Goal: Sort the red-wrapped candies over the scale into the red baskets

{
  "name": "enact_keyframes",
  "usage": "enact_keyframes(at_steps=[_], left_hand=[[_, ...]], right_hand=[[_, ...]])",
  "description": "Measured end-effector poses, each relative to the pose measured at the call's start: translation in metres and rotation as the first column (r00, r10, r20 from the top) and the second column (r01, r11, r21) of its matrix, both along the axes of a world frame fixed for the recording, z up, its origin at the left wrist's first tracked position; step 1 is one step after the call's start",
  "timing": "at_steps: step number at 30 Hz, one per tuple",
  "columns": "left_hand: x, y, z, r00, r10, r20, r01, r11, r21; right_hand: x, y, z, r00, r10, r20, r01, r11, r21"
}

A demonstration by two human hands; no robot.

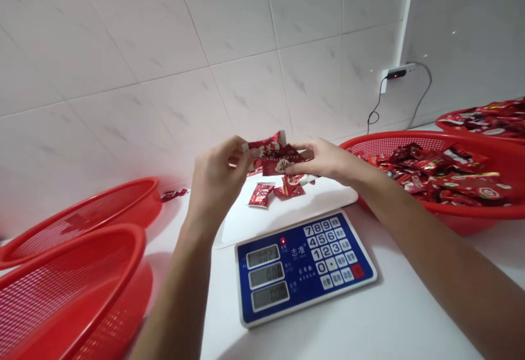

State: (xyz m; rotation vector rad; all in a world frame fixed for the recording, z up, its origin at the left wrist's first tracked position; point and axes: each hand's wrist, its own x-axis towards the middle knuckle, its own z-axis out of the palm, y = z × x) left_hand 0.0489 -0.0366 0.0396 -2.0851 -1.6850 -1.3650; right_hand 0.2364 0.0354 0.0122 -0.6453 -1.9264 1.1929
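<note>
My left hand (215,176) and my right hand (324,160) are raised above the white pan (324,196) of a weighing scale. Together they pinch a small bunch of red candy packets (273,155), the left on a white-ended packet, the right on a dark red one. Both hands have closed fingers. A few loose red packets (262,193) lie on the pan below. The scale's blue panel (303,267) with three displays and a keypad faces me.
A red mesh basket (484,215) full of red candy packets stands to the right, another (447,122) behind it. Two red baskets (82,223) without contents sit at the left. A wall socket with a cable (396,75) is on the tiled wall.
</note>
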Motion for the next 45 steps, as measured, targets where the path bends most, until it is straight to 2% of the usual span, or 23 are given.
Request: enact_keyframes(at_steps=[2, 4, 7, 10, 12, 14, 17, 20, 22, 24, 27, 32, 41, 45], left_hand=[[-0.008, 0.002, 0.001, 0.998, 0.070, -0.002, -0.070, 0.997, -0.020], [-0.016, 0.005, 0.002, 0.993, 0.093, -0.078, -0.103, 0.985, -0.142], [-0.023, 0.007, 0.001, 0.981, -0.016, -0.194, -0.055, 0.934, -0.353], [-0.020, 0.008, -0.003, 0.955, -0.183, -0.236, 0.047, 0.873, -0.485], [-0.015, 0.010, -0.009, 0.934, -0.237, -0.266, 0.053, 0.831, -0.554], [-0.010, 0.015, -0.017, 0.939, -0.157, -0.306, -0.027, 0.854, -0.520], [-0.009, 0.025, -0.028, 0.946, 0.018, -0.325, -0.150, 0.909, -0.389], [-0.011, 0.028, -0.029, 0.956, 0.052, -0.289, -0.153, 0.928, -0.341], [-0.010, 0.021, -0.023, 0.980, 0.067, -0.188, -0.116, 0.958, -0.262], [-0.004, 0.010, -0.014, 0.999, 0.021, -0.031, -0.026, 0.985, -0.171], [0.008, -0.005, -0.003, 0.985, -0.119, 0.125, 0.133, 0.985, -0.110], [0.013, -0.010, -0.001, 0.987, -0.111, 0.120, 0.120, 0.990, -0.072], [0.008, -0.012, 0.001, 0.990, -0.114, 0.079, 0.122, 0.986, -0.109], [0.008, -0.010, 0.002, 0.989, -0.142, 0.052, 0.147, 0.982, -0.115]], right_hand=[[0.005, 0.003, 0.001, 0.995, -0.102, 0.010, 0.102, 0.994, 0.039], [0.010, 0.007, 0.002, 0.968, -0.249, 0.032, 0.246, 0.965, 0.086], [0.019, 0.013, 0.003, 0.922, -0.385, 0.031, 0.377, 0.915, 0.143], [0.023, 0.015, 0.004, 0.919, -0.393, -0.014, 0.389, 0.904, 0.176], [0.022, 0.014, 0.004, 0.920, -0.391, -0.022, 0.389, 0.905, 0.174], [0.018, 0.012, 0.004, 0.923, -0.385, -0.009, 0.381, 0.910, 0.164], [0.013, 0.008, 0.005, 0.925, -0.379, 0.021, 0.371, 0.915, 0.157], [0.010, 0.007, 0.004, 0.928, -0.371, 0.025, 0.362, 0.917, 0.166], [0.009, 0.007, 0.003, 0.941, -0.338, 0.000, 0.332, 0.925, 0.183], [0.008, 0.006, 0.003, 0.967, -0.252, -0.045, 0.256, 0.946, 0.197], [0.007, 0.001, 0.004, 0.990, -0.079, -0.114, 0.098, 0.980, 0.172], [0.004, -0.008, 0.007, 0.986, 0.038, -0.162, -0.021, 0.994, 0.106], [0.001, -0.009, 0.007, 0.987, 0.030, -0.160, -0.018, 0.997, 0.076], [-0.001, -0.010, 0.005, 0.985, 0.089, -0.149, -0.081, 0.995, 0.061]])
